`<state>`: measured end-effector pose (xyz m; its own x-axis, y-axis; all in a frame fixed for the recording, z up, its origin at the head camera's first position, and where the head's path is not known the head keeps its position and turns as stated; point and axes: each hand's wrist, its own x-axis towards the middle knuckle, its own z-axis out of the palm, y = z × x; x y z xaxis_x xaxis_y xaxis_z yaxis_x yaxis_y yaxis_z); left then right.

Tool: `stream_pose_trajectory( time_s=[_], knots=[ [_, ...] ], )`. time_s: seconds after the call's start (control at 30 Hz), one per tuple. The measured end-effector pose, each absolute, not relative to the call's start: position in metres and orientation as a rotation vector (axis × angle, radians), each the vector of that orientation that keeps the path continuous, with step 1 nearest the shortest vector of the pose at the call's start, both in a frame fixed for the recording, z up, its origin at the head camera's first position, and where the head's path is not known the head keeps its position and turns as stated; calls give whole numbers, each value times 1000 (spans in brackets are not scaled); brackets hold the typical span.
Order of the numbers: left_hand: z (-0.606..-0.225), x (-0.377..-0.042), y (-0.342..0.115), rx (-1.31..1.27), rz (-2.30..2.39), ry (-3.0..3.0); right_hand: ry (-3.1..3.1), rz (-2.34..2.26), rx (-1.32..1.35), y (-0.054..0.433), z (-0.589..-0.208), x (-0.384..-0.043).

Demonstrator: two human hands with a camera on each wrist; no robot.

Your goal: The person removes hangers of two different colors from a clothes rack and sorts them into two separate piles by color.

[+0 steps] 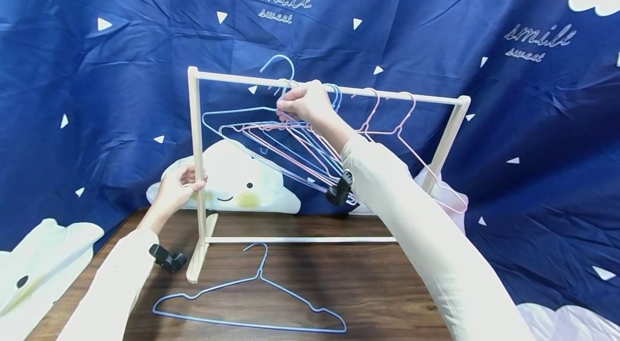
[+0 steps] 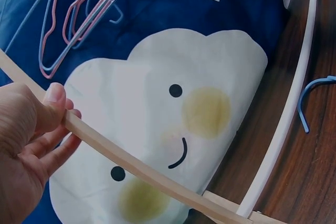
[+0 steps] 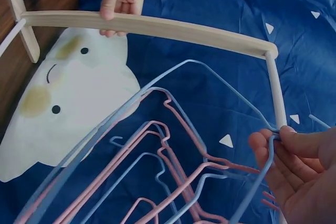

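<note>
My right hand (image 1: 310, 101) pinches a blue wire hanger (image 1: 278, 56) at its neck, with the hook standing above the rack's top rail (image 1: 232, 78). In the right wrist view, thumb and fingers meet on the blue wire beside the end of the rail. My left hand (image 1: 175, 189) holds the left upright post (image 1: 196, 131) of the wooden rack about midway up, thumb on one side and fingers on the other. Several pink and blue hangers hang from the rail around and behind my right hand, among them a pink hanger (image 1: 411, 109) toward the right end.
Flat on the dark wooden table (image 1: 382, 287), in front of the rack, lies another blue hanger (image 1: 260, 274). The rack's lower bar (image 1: 300, 240) runs close above the table. Behind stands a blue curtain (image 1: 145, 18) with white clouds and triangles.
</note>
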<state>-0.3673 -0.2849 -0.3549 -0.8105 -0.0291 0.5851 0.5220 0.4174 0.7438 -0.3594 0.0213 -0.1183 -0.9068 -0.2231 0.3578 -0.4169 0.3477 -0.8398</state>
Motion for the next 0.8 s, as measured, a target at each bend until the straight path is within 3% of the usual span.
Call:
stream_pose_trajectory(
  time_s=[0.43, 0.8],
  knots=[
    [-358, -369, -286, -407, -1352, -2160, -2622, 1132, 792, 52, -192, -345],
    [-356, -367, -284, -396, -1365, -2158, -2691, 1251, 935, 59, -267, -320]
  ],
)
